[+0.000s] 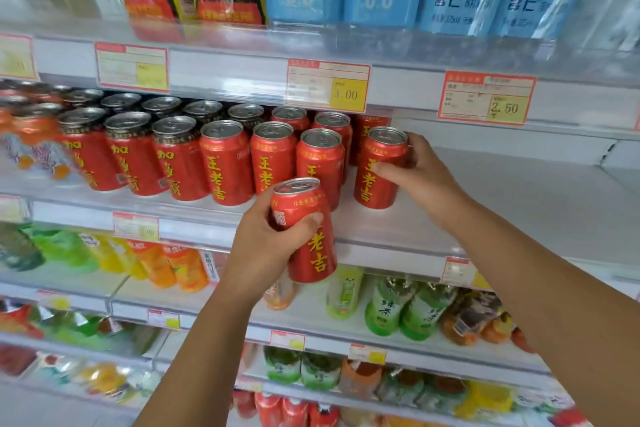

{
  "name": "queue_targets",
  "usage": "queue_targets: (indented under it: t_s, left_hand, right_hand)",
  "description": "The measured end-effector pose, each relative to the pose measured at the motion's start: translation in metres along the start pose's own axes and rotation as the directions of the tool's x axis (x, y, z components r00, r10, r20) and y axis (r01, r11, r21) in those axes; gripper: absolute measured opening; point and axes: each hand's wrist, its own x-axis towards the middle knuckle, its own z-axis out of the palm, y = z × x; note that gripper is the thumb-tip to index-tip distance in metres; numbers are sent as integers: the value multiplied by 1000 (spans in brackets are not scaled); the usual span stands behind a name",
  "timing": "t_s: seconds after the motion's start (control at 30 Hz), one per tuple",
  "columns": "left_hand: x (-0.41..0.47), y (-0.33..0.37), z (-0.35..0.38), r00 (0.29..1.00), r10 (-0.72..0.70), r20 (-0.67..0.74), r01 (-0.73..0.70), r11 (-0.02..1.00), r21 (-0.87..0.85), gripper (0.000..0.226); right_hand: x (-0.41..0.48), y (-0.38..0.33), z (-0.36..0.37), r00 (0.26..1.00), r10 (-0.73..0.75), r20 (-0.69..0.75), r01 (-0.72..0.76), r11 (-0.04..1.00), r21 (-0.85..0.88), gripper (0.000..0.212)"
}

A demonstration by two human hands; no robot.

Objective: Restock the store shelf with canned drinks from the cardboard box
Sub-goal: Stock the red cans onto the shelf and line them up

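Cans (227,163) with smooth red walls and dull silver lids stand packed in rows, left of and behind both grips. The left hand (263,250) wraps its fingers and thumb round a glossy tilted can (306,232), held in front of the shelf's clear plastic lip (381,246). The right hand (422,177) curls round an upright can (379,170) standing at the row's end. Right of that grip, the flat white shelf (519,204) offers open room.
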Motion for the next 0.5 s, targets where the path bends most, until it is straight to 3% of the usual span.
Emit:
queue_targets:
  t_s: [0.13,0.27,0.5]
  left_hand:
    - [0,-2,1,1000,-7,-5,8,999,43,47]
    - [-1,-1,2,1000,-7,0,7,998,56,41]
    - [-2,-3,3,1000,-19,-13,19,998,60,53]
  right_hand:
    - [-6,9,1,999,-26,24,29,990,-137,85]
    - [4,20,6,999,4,-46,-12,985,-172,73]
    - [23,31,19,996,-10,-90,-6,984,-178,60]
